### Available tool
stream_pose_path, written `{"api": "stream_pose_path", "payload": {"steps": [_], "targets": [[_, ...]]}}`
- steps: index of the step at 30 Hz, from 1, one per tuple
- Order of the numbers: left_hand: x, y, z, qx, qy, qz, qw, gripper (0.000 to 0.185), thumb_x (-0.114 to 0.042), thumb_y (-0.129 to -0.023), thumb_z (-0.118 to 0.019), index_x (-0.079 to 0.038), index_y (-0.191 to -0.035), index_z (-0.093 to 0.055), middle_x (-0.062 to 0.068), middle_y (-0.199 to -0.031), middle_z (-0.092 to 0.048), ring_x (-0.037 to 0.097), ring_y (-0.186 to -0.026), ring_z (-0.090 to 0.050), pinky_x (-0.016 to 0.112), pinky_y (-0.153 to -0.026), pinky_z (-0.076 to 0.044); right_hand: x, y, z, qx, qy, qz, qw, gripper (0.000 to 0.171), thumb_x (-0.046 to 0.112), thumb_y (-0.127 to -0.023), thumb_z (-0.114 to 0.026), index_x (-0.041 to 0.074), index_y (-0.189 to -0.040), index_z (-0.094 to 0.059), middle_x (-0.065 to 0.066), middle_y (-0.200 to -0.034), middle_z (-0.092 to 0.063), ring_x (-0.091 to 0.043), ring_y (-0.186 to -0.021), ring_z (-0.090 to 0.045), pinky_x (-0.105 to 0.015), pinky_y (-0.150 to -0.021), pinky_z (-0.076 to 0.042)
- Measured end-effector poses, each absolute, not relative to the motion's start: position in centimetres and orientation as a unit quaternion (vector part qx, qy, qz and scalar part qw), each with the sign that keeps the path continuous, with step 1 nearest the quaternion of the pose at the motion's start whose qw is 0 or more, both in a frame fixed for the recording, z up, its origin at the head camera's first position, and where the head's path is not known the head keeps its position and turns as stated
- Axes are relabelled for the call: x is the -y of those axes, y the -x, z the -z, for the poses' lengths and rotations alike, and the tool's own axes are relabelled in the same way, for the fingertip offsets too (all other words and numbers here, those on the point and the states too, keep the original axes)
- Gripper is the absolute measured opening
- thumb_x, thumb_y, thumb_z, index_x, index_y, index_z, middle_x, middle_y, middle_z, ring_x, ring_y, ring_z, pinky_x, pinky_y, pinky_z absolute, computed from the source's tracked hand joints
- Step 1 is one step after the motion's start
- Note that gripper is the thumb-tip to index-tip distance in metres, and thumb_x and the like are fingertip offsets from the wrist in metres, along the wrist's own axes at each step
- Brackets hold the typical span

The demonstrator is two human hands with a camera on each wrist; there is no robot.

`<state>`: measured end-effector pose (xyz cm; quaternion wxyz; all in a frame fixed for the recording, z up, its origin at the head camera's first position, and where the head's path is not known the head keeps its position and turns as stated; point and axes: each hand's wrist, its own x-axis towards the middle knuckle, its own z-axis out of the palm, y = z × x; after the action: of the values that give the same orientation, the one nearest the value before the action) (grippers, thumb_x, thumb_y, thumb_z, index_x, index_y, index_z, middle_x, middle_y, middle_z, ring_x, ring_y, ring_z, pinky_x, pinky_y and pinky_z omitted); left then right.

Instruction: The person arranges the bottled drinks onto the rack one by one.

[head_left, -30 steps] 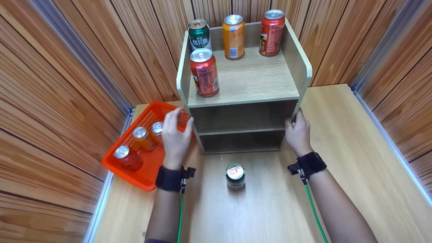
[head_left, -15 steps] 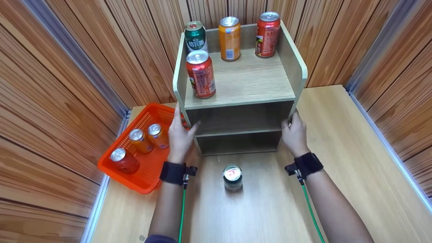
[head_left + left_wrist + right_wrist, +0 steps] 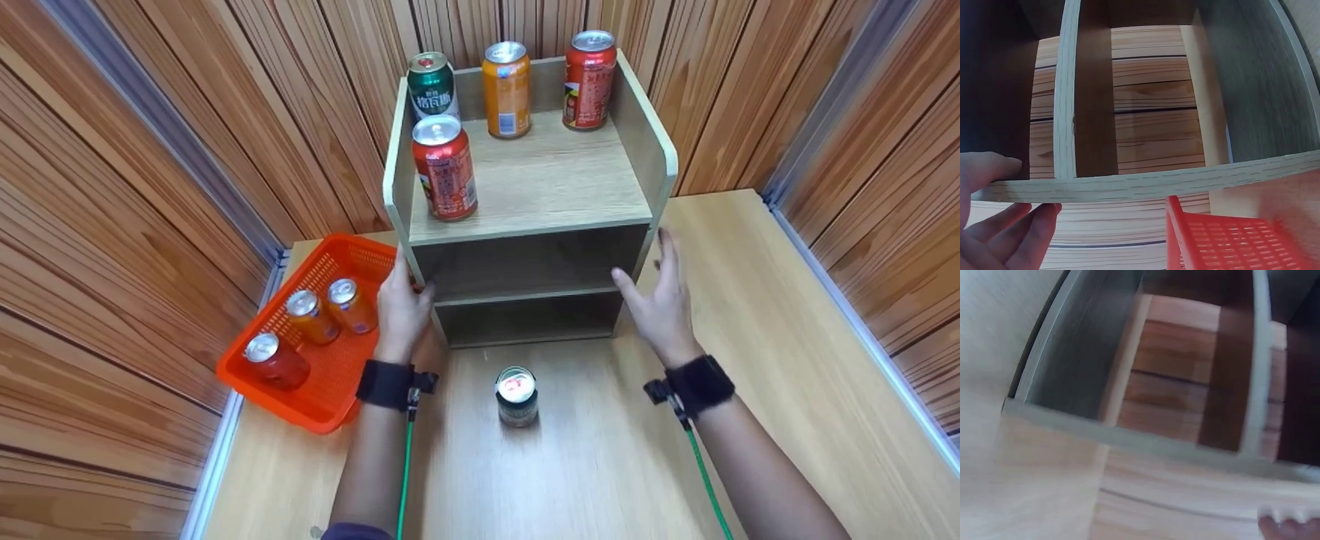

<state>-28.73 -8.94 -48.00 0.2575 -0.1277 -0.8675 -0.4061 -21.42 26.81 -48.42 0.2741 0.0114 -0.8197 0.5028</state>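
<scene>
A small wooden shelf [image 3: 525, 180] stands at the back of the table, with soda cans on its top. My left hand [image 3: 401, 319] grips the shelf's left side panel [image 3: 1129, 188], thumb on the inner face and fingers on the outer. Beside the right side panel [image 3: 1129, 439], my right hand [image 3: 664, 311] is spread, its thumb and fingers apart and nothing held. In the right wrist view only blurred fingertips [image 3: 1292, 527] show below the panel. A dark can [image 3: 517, 397] with a pale lid stands upright on the table between my forearms.
An orange basket [image 3: 247, 382] at the left holds a red can [image 3: 277, 364] and two orange cans [image 3: 313, 319]. Up top are a green can [image 3: 433, 90], an orange can [image 3: 507, 90] and two red cans [image 3: 590, 82]. Wood-panelled walls enclose the table.
My left hand has come right from over the basket and taken hold of the shelf's left side. My right hand has let go of the right side and spread its fingers.
</scene>
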Motion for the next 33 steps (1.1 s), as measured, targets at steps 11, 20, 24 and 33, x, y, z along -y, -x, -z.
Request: {"api": "stream_pose_path", "payload": {"steps": [11, 20, 24, 33], "targets": [[9.0, 28.5, 47.7, 0.881, 0.122, 0.372, 0.264, 0.075, 0.002, -0.079, -0.07, -0.007, -0.146, -0.04, 0.018, -0.121, -0.064, 0.036, -0.102, -0.063, 0.048, -0.088, -0.05, -22.1, 16.9, 50.2, 0.817, -0.176, -0.431, 0.34, 0.087, 0.026, -0.081, -0.077, 0.001, -0.15, -0.03, -0.015, -0.156, -0.025, -0.031, -0.141, -0.026, -0.045, -0.114, -0.021], [9.1, 28.5, 47.9, 0.883, 0.116, 0.371, 0.262, 0.073, 0.002, -0.079, -0.071, -0.007, -0.146, -0.042, 0.017, -0.124, -0.063, 0.035, -0.105, -0.062, 0.048, -0.091, -0.048, -18.4, 15.6, 52.8, 0.878, -0.236, -0.362, 0.206, 0.089, 0.037, -0.077, -0.081, 0.003, -0.146, -0.039, -0.012, -0.153, -0.035, -0.028, -0.137, -0.035, -0.049, -0.109, -0.03], [9.1, 28.6, 47.9, 0.884, 0.113, 0.371, 0.261, 0.072, 0.002, -0.08, -0.071, -0.009, -0.145, -0.042, 0.016, -0.123, -0.064, 0.035, -0.104, -0.062, 0.048, -0.09, -0.049, -17.1, 15.3, 54.3, 0.901, -0.253, -0.32, 0.15, 0.089, 0.049, -0.077, -0.077, 0.004, -0.146, -0.041, -0.01, -0.153, -0.035, -0.027, -0.136, -0.037, -0.048, -0.107, -0.034], [9.0, 28.6, 47.9, 0.88, 0.118, 0.382, 0.258, 0.074, 0.004, -0.081, -0.071, -0.011, -0.146, -0.04, 0.017, -0.122, -0.064, 0.032, -0.104, -0.063, 0.047, -0.094, -0.048, -15.7, 14.8, 56.6, 0.906, -0.271, -0.303, 0.119, 0.09, 0.055, -0.075, -0.077, 0.01, -0.145, -0.044, -0.008, -0.15, -0.039, -0.027, -0.133, -0.042, -0.046, -0.103, -0.039]]}}
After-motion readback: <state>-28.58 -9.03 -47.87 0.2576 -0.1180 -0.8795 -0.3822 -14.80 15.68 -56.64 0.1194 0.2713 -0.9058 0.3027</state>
